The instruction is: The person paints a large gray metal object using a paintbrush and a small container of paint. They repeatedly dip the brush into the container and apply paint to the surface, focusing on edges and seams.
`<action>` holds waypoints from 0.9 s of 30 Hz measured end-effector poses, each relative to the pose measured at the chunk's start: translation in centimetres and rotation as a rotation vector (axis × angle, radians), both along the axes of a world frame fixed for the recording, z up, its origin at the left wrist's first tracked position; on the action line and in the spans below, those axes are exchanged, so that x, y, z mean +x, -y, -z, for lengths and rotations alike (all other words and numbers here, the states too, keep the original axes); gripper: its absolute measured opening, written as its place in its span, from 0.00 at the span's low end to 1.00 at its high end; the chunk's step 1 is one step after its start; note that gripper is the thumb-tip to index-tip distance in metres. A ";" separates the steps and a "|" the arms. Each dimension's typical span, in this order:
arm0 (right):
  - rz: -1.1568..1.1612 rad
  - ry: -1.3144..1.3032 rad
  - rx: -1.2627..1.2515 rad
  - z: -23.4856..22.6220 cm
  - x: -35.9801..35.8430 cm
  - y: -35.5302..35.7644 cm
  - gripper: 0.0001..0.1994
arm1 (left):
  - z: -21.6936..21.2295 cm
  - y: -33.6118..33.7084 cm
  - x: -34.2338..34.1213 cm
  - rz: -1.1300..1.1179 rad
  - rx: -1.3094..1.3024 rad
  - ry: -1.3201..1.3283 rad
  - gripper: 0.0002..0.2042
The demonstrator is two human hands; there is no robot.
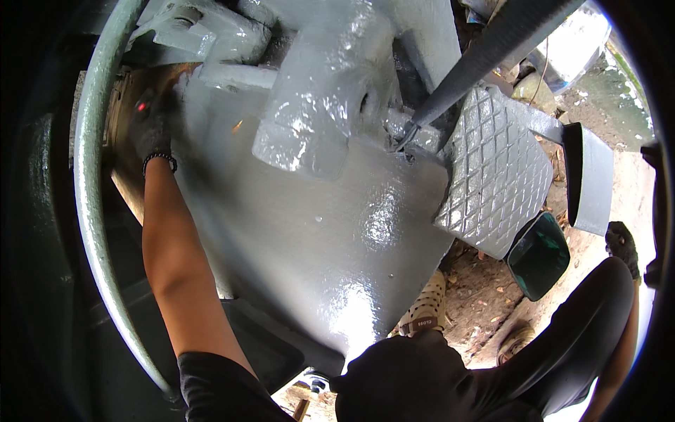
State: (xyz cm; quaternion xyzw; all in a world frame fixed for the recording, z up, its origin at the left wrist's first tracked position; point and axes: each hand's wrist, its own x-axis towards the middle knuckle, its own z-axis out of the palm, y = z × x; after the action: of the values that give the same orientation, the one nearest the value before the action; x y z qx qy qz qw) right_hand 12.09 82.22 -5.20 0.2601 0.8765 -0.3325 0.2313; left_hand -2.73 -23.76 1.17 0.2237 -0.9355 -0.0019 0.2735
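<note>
Two hands, both dark-gloved. Clock positions are taken from the picture's centre.

Item: left hand [150, 118], at 10 o'clock, arm straight, bead bracelet [160, 162] at the wrist. Blurred and dark; whether its fingers are apart, together or clamped on anything cannot be told. A red glint shows on the glove.

Item: grey panel [295, 218], glossy, across the centre; its bulk lies toward 4 o'clock from the left hand, long axis about 11 to 5. The left hand is by far the nearer, at the panel's brown edge [126, 169]; contact unclear.

Item: right hand [621, 247], just past 3 o'clock, beside the knee [612, 281], well apart from the panel; finger state cannot be told.

Surface: wet-looking shine, one yellow fleck [237, 126], a block [327, 98] rising at 12.

Surroundings: curved rim [88, 183] at 9; dark bar [492, 60] between 1 and 2; ridged plate [496, 172] before 3; green bin [540, 260] past 3; clog [426, 306] near 5, on leaf-strewn ground [471, 309].
</note>
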 end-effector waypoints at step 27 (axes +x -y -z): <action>-0.021 -0.101 -0.009 0.7 1.3 -1.0 0.09 | 1.4 -1.6 -0.8 0.183 0.256 -0.146 0.21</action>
State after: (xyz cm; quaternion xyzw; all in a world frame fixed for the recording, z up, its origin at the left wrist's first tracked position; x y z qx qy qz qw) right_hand 13.44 83.20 -5.95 0.2328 0.8882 -0.3469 0.1912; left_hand -3.54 -22.21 -0.22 0.1699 -0.9217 -0.1623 0.3086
